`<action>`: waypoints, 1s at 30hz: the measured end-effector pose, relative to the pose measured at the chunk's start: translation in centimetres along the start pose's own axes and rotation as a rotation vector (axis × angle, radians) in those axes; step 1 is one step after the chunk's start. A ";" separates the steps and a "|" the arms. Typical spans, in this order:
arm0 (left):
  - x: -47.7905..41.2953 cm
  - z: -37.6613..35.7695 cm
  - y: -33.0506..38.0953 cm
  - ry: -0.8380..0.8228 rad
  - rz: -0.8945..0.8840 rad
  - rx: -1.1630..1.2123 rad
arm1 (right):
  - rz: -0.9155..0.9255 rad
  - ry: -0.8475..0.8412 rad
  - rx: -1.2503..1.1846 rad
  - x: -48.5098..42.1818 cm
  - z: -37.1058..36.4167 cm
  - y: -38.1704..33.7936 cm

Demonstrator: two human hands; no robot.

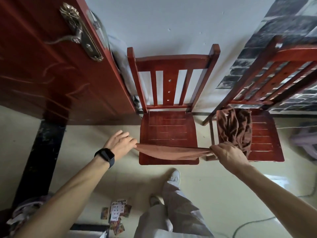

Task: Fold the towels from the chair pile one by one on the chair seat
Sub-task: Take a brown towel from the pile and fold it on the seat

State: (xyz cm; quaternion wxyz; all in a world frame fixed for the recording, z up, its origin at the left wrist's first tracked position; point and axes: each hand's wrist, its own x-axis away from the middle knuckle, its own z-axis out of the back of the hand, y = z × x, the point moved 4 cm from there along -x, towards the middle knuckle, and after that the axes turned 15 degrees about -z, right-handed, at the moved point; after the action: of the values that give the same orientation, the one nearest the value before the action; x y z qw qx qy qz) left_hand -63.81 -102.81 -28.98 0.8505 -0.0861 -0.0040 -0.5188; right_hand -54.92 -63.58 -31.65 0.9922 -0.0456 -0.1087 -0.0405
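A brown towel is stretched wide above the front edge of the middle red wooden chair's seat. My left hand pinches its left corner just off the seat's left side. My right hand pinches the right corner in the gap between the two chairs. The towel sags in the middle and hides part of the seat's front. A crumpled pile of darker brown towels lies on the left half of the right chair's seat, close behind my right hand.
A red door with a metal handle stands open at the left. Both chairs back onto the wall. My legs and shoes are on the pale floor before the middle chair. Playing cards are scattered at the lower left.
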 end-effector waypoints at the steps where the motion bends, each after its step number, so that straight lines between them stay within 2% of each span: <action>1: -0.5 -0.4 -0.6 -0.035 0.025 -0.007 | -0.003 -0.054 0.016 -1.0 -0.3 0.2; 3: -2.1 -0.9 -2.0 -0.096 0.109 0.022 | -0.041 -0.167 0.063 -3.4 -0.5 0.5; 5: -3.7 -1.4 -3.6 -0.166 0.231 0.080 | -0.066 -0.188 0.083 -5.9 0.1 0.2; 8: -5.8 -2.3 -6.4 -0.210 0.404 0.102 | -0.083 -0.108 -0.019 -9.8 2.2 -0.5; 11: -7.4 -2.9 -8.9 -0.143 0.469 0.128 | -0.094 -0.075 -0.054 -13.5 3.4 -0.3; 16: -8.9 -3.1 -11.0 -0.024 0.444 0.150 | -0.114 0.020 -0.059 -16.9 4.3 0.4; 21: -9.1 -3.4 -9.8 0.055 0.433 0.178 | -0.126 0.055 -0.059 -16.6 2.3 1.3; 25: -7.8 -6.5 -6.2 -0.027 0.355 0.212 | -0.142 -0.018 -0.081 -13.6 -2.3 1.6; 30: -5.0 -12.4 0.8 -0.212 0.284 0.276 | -0.221 -0.237 -0.049 -8.2 -11.3 2.2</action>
State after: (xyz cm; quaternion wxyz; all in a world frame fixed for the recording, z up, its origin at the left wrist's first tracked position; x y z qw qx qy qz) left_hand -66.43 -99.88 -41.77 0.9136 -0.0226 -0.1523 -0.3764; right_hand -60.29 -61.99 -44.58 0.9606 -0.0618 -0.2282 -0.1462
